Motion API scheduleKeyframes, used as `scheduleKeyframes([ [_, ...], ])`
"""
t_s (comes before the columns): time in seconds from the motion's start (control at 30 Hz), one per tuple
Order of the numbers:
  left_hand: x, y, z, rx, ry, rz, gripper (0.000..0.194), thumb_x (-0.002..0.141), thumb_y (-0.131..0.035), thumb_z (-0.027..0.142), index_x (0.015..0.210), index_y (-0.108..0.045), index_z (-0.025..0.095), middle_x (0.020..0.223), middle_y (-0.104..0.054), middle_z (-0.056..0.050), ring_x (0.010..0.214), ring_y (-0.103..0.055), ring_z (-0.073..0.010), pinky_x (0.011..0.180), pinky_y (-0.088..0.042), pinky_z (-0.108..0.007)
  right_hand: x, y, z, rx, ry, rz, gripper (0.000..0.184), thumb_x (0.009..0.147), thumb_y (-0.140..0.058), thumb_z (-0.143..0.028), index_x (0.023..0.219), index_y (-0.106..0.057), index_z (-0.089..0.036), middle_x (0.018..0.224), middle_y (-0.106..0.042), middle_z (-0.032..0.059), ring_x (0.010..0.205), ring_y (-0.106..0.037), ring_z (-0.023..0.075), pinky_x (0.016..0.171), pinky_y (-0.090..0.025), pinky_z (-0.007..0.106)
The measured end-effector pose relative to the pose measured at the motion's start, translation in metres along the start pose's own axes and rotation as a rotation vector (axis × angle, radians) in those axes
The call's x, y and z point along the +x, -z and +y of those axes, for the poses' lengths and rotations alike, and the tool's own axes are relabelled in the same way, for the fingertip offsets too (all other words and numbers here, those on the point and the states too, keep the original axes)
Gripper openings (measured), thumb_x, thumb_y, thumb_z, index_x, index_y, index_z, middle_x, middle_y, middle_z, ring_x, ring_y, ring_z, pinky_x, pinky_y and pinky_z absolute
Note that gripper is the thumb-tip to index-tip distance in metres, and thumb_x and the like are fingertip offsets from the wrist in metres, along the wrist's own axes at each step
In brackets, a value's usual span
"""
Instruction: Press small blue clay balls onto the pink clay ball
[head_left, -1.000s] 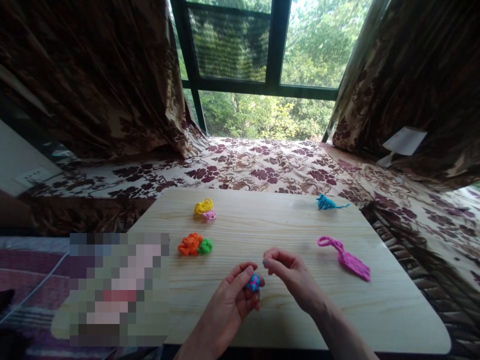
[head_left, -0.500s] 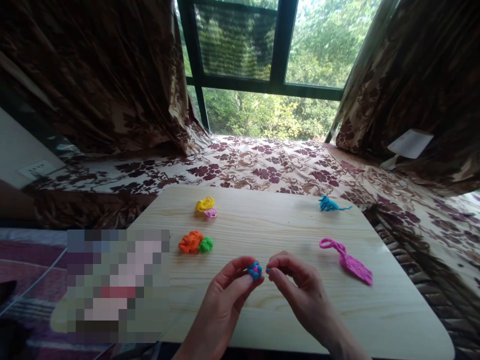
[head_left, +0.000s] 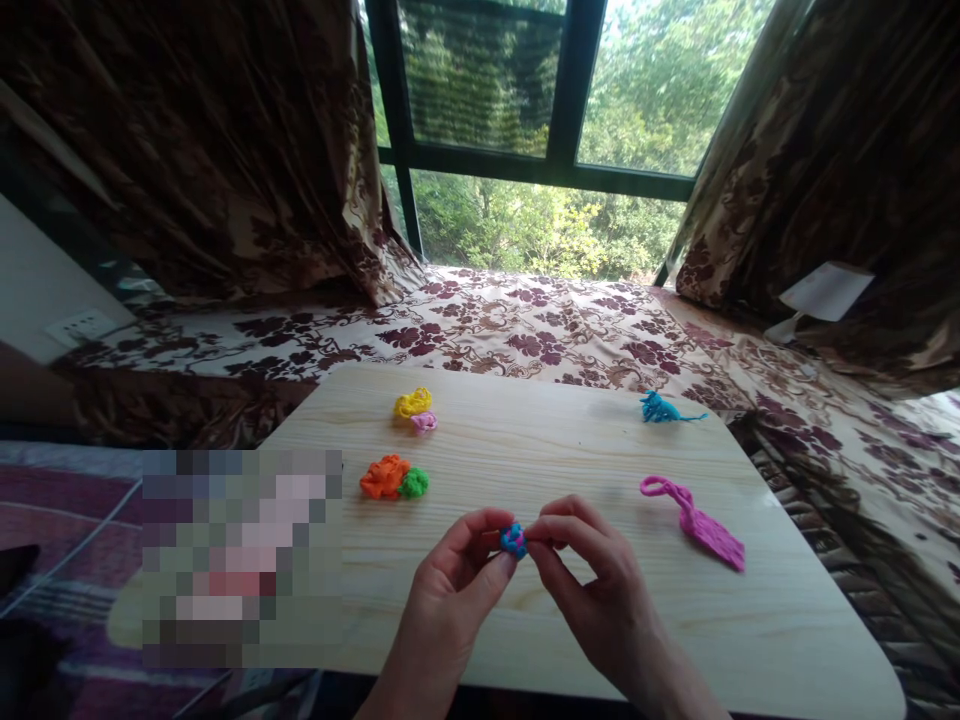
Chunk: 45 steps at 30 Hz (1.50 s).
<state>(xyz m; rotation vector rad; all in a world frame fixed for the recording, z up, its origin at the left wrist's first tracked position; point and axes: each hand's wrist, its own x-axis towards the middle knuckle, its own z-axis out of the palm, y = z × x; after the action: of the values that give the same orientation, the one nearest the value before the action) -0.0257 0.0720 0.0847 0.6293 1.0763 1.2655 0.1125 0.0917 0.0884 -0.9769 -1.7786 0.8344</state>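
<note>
My left hand (head_left: 450, 590) pinches a small blue and pink knotted ball (head_left: 514, 540) between thumb and fingertips, just above the pale wooden table (head_left: 570, 640). My right hand (head_left: 592, 590) meets it from the right, its thumb and forefinger pressed on the same ball. Both hands hover near the table's front middle.
On the table lie an orange and green knot pair (head_left: 391, 478), a yellow and pink knot pair (head_left: 415, 407), a teal cord piece (head_left: 660, 408) and a magenta tassel (head_left: 697, 520). A blurred patch (head_left: 240, 555) covers the front left. Floral fabric (head_left: 525, 330), curtains and a window (head_left: 525, 120) lie behind.
My hands have closed together. The ball rose from my left palm to its fingertips, and my right fingers came in from the right to touch it.
</note>
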Motion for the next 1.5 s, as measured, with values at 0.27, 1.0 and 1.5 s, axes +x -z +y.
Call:
scheduleKeyframes([
  [0.27,-0.001,0.0,-0.001,0.007,0.009,0.038,0.026,0.063,-0.071,0.016,0.088,-0.065,0.018,0.085,-0.07,-0.001,0.079,-0.06,-0.0119,0.072,-0.045,-0.016,-0.002,-0.002,0.002,-0.053,0.006,0.021,0.01,0.081,-0.053,-0.013,0.084,-0.06,-0.02,0.081,-0.053,0.0022,0.072,-0.053,0.0133,0.063,-0.044,0.026],
  [1.0,0.0,0.001,-0.005,-0.029,0.043,0.041,0.028,0.061,-0.073,0.022,0.088,-0.067,0.016,0.083,-0.07,-0.004,0.085,-0.062,-0.0174,0.08,-0.046,-0.025,-0.008,-0.002,0.003,-0.207,0.123,0.015,0.037,0.078,-0.048,-0.006,0.108,-0.058,-0.026,0.093,-0.053,0.0058,0.083,-0.053,0.0175,0.068,-0.044,0.031],
  [1.5,-0.002,0.002,-0.005,-0.043,0.069,0.054,0.029,0.064,-0.071,0.021,0.092,-0.065,0.015,0.088,-0.07,-0.006,0.083,-0.063,-0.0174,0.08,-0.046,-0.027,-0.012,-0.005,0.005,-0.222,0.153,0.008,0.038,0.077,-0.05,-0.004,0.107,-0.058,-0.026,0.092,-0.053,0.0053,0.08,-0.051,0.0176,0.067,-0.043,0.032],
])
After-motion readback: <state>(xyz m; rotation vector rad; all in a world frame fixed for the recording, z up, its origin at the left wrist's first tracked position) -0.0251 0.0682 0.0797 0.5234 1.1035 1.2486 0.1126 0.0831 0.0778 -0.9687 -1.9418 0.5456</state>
